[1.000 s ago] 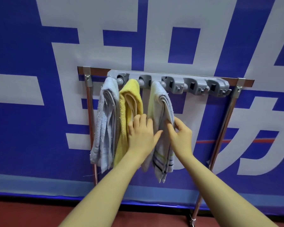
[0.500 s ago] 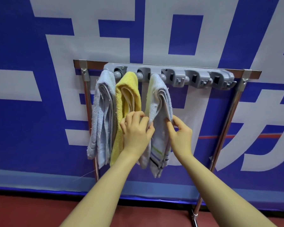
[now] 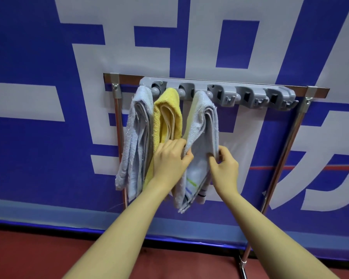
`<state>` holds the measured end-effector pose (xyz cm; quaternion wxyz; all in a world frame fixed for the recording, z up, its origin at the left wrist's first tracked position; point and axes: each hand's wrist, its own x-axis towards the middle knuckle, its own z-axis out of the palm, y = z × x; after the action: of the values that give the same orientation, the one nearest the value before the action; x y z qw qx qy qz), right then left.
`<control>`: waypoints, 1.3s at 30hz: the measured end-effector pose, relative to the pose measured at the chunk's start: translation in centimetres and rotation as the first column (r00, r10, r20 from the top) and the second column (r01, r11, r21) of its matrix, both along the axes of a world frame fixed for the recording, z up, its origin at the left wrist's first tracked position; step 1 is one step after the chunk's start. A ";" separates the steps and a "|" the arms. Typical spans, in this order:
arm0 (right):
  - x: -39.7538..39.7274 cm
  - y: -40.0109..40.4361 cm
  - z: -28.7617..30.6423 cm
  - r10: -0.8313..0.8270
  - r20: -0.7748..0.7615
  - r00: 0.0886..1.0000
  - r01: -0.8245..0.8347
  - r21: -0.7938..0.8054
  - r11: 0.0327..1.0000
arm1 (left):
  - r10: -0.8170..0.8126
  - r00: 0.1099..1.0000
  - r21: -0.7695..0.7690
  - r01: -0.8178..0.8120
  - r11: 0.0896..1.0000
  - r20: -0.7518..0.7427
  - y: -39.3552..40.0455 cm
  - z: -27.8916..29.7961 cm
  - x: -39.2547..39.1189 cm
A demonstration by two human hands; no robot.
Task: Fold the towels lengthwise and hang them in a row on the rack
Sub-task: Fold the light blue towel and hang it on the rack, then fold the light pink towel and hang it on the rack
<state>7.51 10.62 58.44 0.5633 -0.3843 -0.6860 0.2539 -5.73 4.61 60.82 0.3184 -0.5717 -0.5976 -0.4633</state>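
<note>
Three folded towels hang in a row at the left end of the grey hook rack (image 3: 250,91). The left hand (image 3: 170,160) pinches the left edge of the striped white towel (image 3: 201,133), the right hand (image 3: 225,168) its right edge, both grips closed at mid-height; the yellow towel (image 3: 166,115) and pale blue towel (image 3: 137,133) hang further left.

3 towels (image 3: 201,137) on rack (image 3: 248,95) left

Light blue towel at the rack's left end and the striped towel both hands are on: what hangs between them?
In the head view, only the yellow towel hangs between the light blue towel and the striped towel; the left hand partly covers it.
</note>
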 end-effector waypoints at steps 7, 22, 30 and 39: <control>1.2 1.0 0.8 -0.133 0.032 0.991 0.132 0.042 0.990 | 0.046 0.998 -0.023 -0.047 0.999 -0.038 0.2 -0.2 0.4; -0.3 -0.4 -1.5 0.174 0.116 0.978 -0.176 0.008 0.984 | 0.150 0.942 -0.162 -0.205 0.965 -0.300 0.4 -2.0 0.1; 1.2 -2.5 -0.7 0.152 0.352 0.924 -0.145 -0.048 0.988 | 0.117 0.928 -0.408 -0.266 0.873 -0.353 -2.3 -3.2 -0.1; 4.7 -9.1 -3.7 0.131 0.620 0.773 -0.089 -0.099 0.991 | 0.041 0.957 -0.533 -0.196 0.823 -0.289 -9.3 -6.9 1.5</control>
<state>12.25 1.54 54.75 0.2755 -0.4239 -0.8466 0.1664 -4.28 -4.71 53.91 0.2436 -0.6575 -0.6929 -0.1680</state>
